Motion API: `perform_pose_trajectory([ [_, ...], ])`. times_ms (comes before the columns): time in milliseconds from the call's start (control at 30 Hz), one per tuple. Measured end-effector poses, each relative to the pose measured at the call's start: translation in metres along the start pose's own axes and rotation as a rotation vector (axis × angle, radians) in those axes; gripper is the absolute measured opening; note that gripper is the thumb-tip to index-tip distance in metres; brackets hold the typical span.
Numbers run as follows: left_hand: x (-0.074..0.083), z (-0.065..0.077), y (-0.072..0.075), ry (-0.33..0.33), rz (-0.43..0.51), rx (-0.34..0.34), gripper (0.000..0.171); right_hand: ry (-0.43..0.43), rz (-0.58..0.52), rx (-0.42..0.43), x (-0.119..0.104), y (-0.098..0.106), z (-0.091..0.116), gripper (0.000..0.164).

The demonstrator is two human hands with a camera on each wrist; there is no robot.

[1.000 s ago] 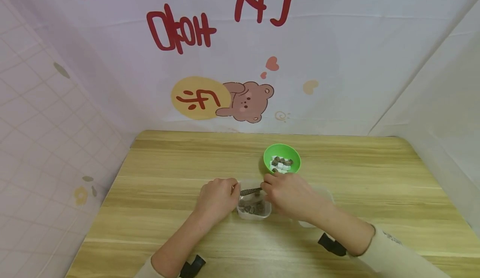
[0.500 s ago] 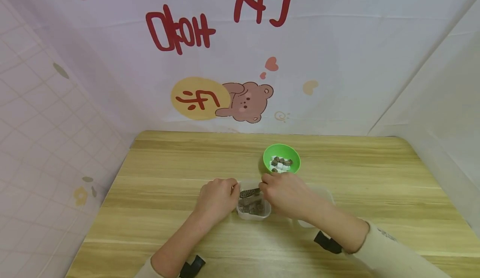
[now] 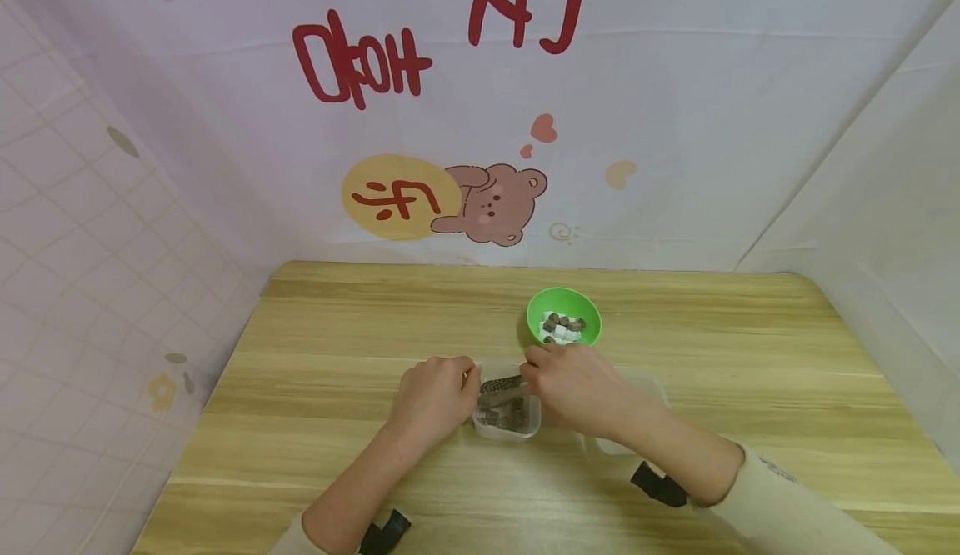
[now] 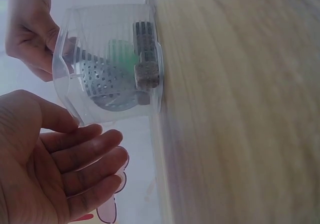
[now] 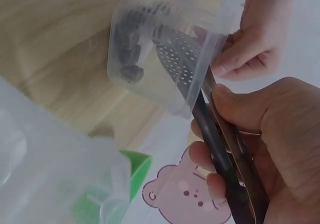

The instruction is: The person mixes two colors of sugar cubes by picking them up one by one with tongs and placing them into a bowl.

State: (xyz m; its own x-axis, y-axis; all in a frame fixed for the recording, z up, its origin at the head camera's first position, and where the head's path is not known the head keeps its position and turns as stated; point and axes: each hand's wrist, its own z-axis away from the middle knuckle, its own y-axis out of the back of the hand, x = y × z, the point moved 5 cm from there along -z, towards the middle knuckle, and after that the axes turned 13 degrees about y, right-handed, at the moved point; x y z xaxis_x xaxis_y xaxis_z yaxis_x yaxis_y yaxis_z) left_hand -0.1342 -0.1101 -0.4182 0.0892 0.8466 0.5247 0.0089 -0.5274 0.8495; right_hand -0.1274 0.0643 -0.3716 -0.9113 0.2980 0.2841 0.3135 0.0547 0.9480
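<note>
My left hand pinches the near-left rim of a clear plastic container between thumb and forefinger; its other fingers spread loosely below. Several dark brown cubes lie on the container's bottom. In my right hand is a pair of metal tongs, thumb on one arm and fingers round the other. The perforated tong heads reach down inside the container, close to the cubes. Whether they clamp a cube, I cannot tell. From the head view, my right hand hides the tong handles.
A green bowl with white and brown cubes stands just behind my right hand. A second clear container sits to the right, partly under my right forearm. The wooden table ends at a printed backdrop.
Inside the container the tong heads have turned and dipped slightly, and their perforated face shows wider. My right hand shifted only a little. My left hand has stayed at the container's rim.
</note>
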Motion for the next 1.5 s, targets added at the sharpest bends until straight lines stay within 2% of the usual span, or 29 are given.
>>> perform_pose_trajectory([
  [167, -0.001, 0.001, 0.0, 0.0, 0.016, 0.002, 0.043, -0.028, -0.051, 0.061, 0.005, 0.008, 0.008, 0.019],
  [333, -0.001, 0.001, -0.001, -0.001, 0.015, 0.002, 0.043, -0.081, -0.127, 0.168, 0.016, 0.021, 0.025, 0.018],
  [467, -0.001, 0.0, -0.001, 0.009, 0.023, -0.008, 0.042, -0.146, -0.179, 0.276, 0.031, 0.031, 0.044, 0.02],
  [567, -0.001, 0.001, -0.001, 0.019, 0.031, -0.014, 0.043, -0.227, -0.189, 0.33, 0.045, 0.032, 0.059, 0.022],
  [733, -0.003, 0.001, -0.002, 0.031, 0.043, -0.027, 0.044, -0.388, -0.141, 0.337, 0.064, 0.024, 0.082, 0.019],
  [867, -0.003, 0.001, -0.002, 0.035, 0.046, -0.03, 0.045, -0.465, -0.111, 0.306, 0.072, 0.015, 0.094, 0.018],
  [1067, -0.002, 0.002, -0.002, 0.035, 0.053, -0.028, 0.045, -0.498, -0.121, 0.277, 0.076, 0.005, 0.105, 0.02],
  [1267, -0.002, 0.001, -0.002, 0.036, 0.048, -0.03, 0.045, -0.505, -0.131, 0.281, 0.072, 0.011, 0.102, 0.025],
  [1367, -0.002, 0.0, -0.002, 0.043, 0.048, -0.034, 0.044, -0.478, -0.133, 0.3, 0.066, 0.018, 0.097, 0.027],
  [1500, -0.002, 0.0, -0.002, 0.047, 0.052, -0.041, 0.044, -0.395, -0.123, 0.342, 0.058, 0.026, 0.087, 0.03],
])
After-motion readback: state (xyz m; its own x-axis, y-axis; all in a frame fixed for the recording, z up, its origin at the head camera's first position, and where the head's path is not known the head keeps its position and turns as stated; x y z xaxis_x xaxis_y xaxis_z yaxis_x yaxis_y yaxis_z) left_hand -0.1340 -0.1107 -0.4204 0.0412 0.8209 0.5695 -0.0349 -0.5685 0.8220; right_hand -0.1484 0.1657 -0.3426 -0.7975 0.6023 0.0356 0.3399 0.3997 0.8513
